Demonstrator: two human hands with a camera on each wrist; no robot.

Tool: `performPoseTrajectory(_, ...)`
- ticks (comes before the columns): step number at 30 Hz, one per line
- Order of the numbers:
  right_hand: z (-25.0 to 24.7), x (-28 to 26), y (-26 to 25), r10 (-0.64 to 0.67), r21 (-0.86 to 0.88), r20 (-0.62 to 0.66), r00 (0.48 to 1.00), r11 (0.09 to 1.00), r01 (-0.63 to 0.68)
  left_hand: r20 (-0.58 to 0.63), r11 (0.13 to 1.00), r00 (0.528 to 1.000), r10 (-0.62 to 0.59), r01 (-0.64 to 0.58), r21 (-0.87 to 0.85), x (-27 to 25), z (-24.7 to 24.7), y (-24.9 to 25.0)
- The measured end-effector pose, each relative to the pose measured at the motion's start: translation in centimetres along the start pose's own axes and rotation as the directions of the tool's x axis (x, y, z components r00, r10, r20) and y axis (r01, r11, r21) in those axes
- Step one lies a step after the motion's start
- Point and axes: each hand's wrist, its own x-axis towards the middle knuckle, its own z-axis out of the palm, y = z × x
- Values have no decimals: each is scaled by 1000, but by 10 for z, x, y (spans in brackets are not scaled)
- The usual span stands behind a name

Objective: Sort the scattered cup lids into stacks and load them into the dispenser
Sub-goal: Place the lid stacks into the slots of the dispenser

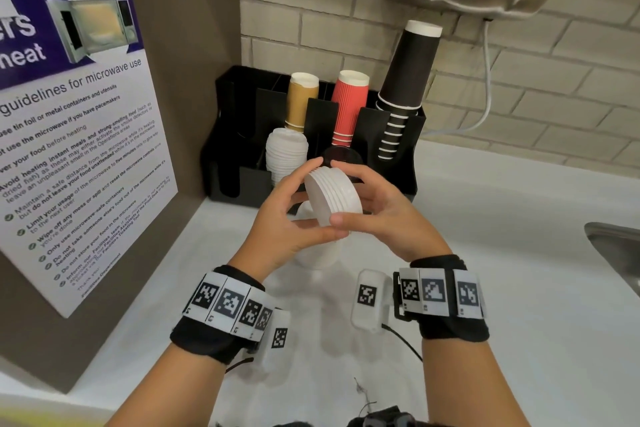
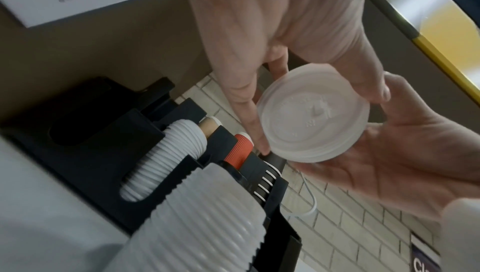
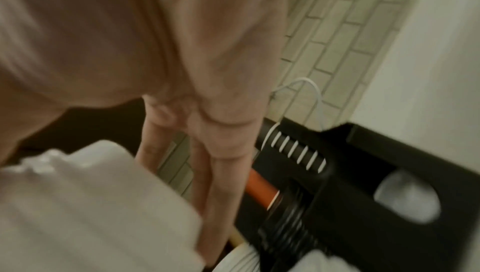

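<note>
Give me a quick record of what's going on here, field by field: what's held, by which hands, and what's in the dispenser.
held: lid stack, white, tilted
hands: left hand and right hand both grip it
dispenser: black, against the tiled wall
loaded lids: white stack in a front slot
cups: tan, red, black stacks
counter: white

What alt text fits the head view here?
Both hands, left hand and right hand, hold a short stack of white lids above a white counter, before a black dispenser holding tan, red and black cups and a white lid stack.
</note>
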Motion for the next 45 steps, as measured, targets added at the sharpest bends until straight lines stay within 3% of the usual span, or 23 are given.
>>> performPoseTrajectory(8, -17, 13, -5, -74, -93, -15, 997, 993, 73, 35, 1000, 999, -13, 14, -24, 6, 0, 3)
performPoseTrajectory(10, -36, 24, -4, -108, -98, -113, 988, 990, 97, -21, 999, 1000, -20, 19, -47, 8, -5, 6)
performPoseTrajectory(12, -64, 37, 1, -130, -141, -289, 948, 986, 92, -94, 1000, 996, -4, 1, -25, 9, -14, 8)
performPoseTrajectory(15, -99, 59, 16, -140, -341, -447, 884, 940, -23, -169, 999, 986, 7, 0, 41, 9, -26, 6)
performPoseTrajectory(20, -115, 82, 49, -3, -661, -299, 954, 721, -205, -199, 994, 980, 12, 11, 112, 8, -37, -2)
performPoseTrajectory(24, -113, 91, 60, 152, -816, -219, 964, 513, -267, -225, 990, 974, 5, 26, 137, 7, -41, -3)
performPoseTrajectory(28, -106, 99, 65, 265, -954, -112, 958, 240, -178, -238, 990, 971, 2, 32, 139, 5, -39, 0)
performPoseTrajectory(33, -93, 103, 77, 308, -995, -101, 946, -19, -100, -231, 989, 973, -2, 37, 146, 3, -39, 1)
performPoseTrajectory(36, -87, 103, 84, 308, -989, -137, 941, -93, -114, -238, 989, 971, -3, 38, 143, 2, -39, 1)
performPoseTrajectory(45, -78, 93, 96, 286, -980, -142, 948, -173, -94, -231, 989, 973, -4, 38, 142, -2, -39, -3)
